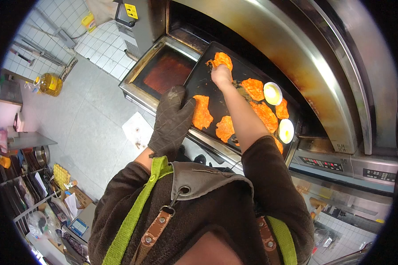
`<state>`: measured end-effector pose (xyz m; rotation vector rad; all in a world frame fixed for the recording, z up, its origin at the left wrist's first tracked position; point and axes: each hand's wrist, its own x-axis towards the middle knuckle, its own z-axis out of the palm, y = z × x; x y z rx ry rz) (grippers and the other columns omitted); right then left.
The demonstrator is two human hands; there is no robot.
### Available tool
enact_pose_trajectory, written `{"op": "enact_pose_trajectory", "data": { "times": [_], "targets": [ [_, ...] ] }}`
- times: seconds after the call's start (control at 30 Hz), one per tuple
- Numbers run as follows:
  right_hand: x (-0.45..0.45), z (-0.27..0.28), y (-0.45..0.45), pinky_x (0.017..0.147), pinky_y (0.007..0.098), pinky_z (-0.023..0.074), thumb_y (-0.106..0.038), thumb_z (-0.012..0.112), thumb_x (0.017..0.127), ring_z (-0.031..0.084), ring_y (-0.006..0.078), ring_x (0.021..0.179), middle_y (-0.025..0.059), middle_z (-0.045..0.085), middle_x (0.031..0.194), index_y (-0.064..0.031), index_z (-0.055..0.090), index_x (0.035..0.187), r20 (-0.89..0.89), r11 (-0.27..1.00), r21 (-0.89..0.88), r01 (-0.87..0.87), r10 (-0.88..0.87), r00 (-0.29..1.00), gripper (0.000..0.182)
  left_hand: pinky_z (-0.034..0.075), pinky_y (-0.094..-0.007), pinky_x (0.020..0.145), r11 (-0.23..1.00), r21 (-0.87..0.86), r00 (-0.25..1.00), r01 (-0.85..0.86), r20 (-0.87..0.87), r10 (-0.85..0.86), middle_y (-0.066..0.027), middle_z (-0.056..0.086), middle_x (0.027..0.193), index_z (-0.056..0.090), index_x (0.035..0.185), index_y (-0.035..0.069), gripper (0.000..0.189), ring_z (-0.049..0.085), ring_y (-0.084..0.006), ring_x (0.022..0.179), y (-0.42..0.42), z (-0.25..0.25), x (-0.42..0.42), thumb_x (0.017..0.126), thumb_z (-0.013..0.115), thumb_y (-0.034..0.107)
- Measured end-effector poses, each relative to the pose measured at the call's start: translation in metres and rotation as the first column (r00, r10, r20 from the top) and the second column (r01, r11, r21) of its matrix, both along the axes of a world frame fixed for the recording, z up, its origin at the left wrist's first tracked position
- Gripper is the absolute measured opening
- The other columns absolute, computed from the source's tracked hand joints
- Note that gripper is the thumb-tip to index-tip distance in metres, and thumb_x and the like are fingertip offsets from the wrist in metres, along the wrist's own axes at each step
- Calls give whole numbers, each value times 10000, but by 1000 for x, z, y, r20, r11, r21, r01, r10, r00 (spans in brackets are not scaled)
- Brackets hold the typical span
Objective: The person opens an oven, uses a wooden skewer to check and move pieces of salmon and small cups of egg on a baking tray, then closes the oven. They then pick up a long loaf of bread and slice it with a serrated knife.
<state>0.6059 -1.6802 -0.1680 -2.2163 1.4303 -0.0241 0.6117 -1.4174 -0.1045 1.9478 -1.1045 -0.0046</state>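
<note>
A dark baking tray [202, 76] sits tilted at the mouth of an oven, with several flat orange-coated food pieces [253, 89] on it, probably marinated meat. My right hand [221, 76], bare, reaches over the tray, its fingers closed on the near side of an orange piece [224, 59] by the far corner. In a dark quilted oven mitt, my left hand [172, 122] is at the tray's near left corner, its thumb over the edge; the mitt hides that corner. Two white fluted cups [273, 93] with yellow-and-white contents, resembling egg, stand along the tray's right side.
A stained oven deck [165, 73] lies left of the tray. The steel oven front [285, 39] curves above, with a control panel [321, 164] at right. An oil jug [49, 84] stands on the floor at left. Cluttered shelves [36, 198] fill the lower left.
</note>
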Motion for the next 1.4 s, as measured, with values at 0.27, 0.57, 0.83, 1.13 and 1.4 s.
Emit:
{"op": "enact_pose_trajectory", "data": {
  "times": [0.27, 0.57, 0.83, 1.13, 1.4],
  "targets": [
    [-29, 1, -28, 762, 401, 515, -237, 652, 869, 669, 328, 873, 210, 681, 898, 35, 650, 866, 164, 992, -1, 124, -122, 979, 272, 454, -419, 892, 1000, -6, 1000, -9, -16, 9, -224, 575, 1078, 560, 1129, -54, 335, 563, -353, 1012, 1, -1, -1, 879, 596, 166],
    [-92, -11, -14, 561, 363, 446, -184, 682, 841, 551, 190, 577, 73, 590, 633, -1, 603, 710, 269, 992, 124, -22, -12, 963, 239, 454, -418, 897, 1000, -2, 999, -7, -35, 7, -226, 576, 1089, 559, 1138, -55, 346, 564, -352, 1019, -1, 2, -3, 880, 598, 174],
    [-99, 16, -6, 770, 449, 520, -275, 667, 851, 662, 372, 900, 224, 686, 881, -12, 662, 845, 94, 997, -73, -30, 37, 995, 263, 455, -417, 901, 1000, 3, 998, -24, -65, 24, -228, 576, 1099, 558, 1145, -56, 357, 565, -351, 1026, -4, 0, -3, 882, 600, 181],
    [-62, -11, -38, 821, 438, 527, -315, 656, 860, 660, 362, 958, 210, 694, 962, -18, 694, 948, 94, 996, -91, -3, 11, 996, 312, 456, -416, 906, 1000, 9, 995, -29, -91, 29, -230, 577, 1110, 557, 1153, -57, 368, 567, -350, 1033, -5, -1, -4, 883, 602, 190],
    [-68, -21, -48, 803, 438, 522, -307, 656, 858, 668, 379, 901, 238, 684, 903, 13, 689, 896, 305, 996, -81, 39, -12, 952, 323, 456, -415, 910, 999, 7, 989, -50, -138, 50, -232, 577, 1120, 556, 1160, -57, 379, 568, -349, 1039, -6, -1, -5, 884, 604, 197]
  ]
}}
